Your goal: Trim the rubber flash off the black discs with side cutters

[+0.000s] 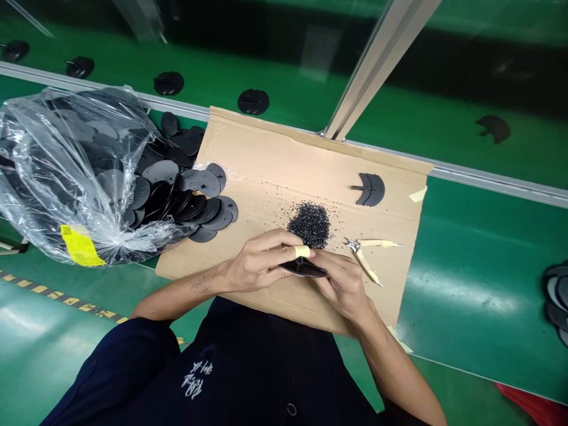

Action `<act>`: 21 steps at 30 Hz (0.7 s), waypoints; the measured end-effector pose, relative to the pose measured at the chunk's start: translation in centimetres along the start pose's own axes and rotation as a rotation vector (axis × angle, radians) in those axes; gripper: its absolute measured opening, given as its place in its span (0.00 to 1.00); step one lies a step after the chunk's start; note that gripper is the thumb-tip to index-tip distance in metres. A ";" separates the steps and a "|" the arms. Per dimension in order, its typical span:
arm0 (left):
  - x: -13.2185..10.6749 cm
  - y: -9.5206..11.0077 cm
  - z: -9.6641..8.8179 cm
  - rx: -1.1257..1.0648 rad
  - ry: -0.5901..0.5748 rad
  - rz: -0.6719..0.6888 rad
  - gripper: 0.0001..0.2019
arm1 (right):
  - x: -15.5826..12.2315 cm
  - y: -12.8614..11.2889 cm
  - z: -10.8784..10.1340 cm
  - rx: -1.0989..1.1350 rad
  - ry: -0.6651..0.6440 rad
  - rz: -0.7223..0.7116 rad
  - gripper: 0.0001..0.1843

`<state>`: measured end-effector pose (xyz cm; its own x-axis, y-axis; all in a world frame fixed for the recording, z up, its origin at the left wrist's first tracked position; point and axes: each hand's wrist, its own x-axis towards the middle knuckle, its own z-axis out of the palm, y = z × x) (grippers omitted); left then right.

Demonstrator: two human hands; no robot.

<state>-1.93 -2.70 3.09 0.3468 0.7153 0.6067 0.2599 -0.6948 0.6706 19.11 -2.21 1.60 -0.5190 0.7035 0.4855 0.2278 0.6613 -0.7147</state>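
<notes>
Both my hands hold one black plastic disc-shaped part [305,269] over the near side of a cardboard sheet [266,151]. My left hand [261,260] grips its left side, a finger wrapped in yellow tape across the top. On the right side, the fingers of my right hand [341,281] pinch the edge. Much of the part is hidden by my fingers. Just beyond lies a heap of small black scraps [310,225]. To the right, a pair of nippers [366,251] with yellow-taped handles lies spread apart. A crescent-shaped black part [371,189] rests farther back.
At left, a clear plastic bag [66,154] spills black discs [208,210] onto the cardboard. Behind a metal rail [488,181], several black parts [252,102] sit on a green surface. A slanted metal post [368,65] rises at the back. More dark parts [559,299] lie at far right.
</notes>
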 end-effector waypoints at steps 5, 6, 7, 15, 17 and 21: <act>-0.6 -0.1 0.2 0.051 0.010 0.021 0.07 | -0.2 -0.2 -0.4 0.033 -0.046 0.030 0.22; -0.6 -0.2 0.2 0.056 0.019 0.033 0.07 | -0.2 -0.2 -0.4 0.038 -0.054 0.032 0.23; -0.7 -0.2 0.2 0.055 0.016 0.044 0.07 | -0.3 -0.2 -0.5 0.039 -0.061 0.031 0.24; 0.0 0.3 -0.1 -0.040 -0.099 -0.016 0.10 | -0.9 -0.3 -0.3 0.025 -0.070 0.036 0.21; -0.2 0.3 0.2 -0.029 -0.044 -0.001 0.08 | -0.8 -0.5 -0.3 0.028 -0.069 0.037 0.20; -0.8 0.3 0.8 -0.010 0.061 0.027 0.08 | -0.6 -0.7 -0.6 0.044 -0.096 0.059 0.18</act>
<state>-1.39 -3.48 2.45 0.2981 0.7000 0.6490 0.2423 -0.7131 0.6579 19.72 -2.96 2.11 -0.5828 0.7111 0.3933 0.2245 0.6060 -0.7631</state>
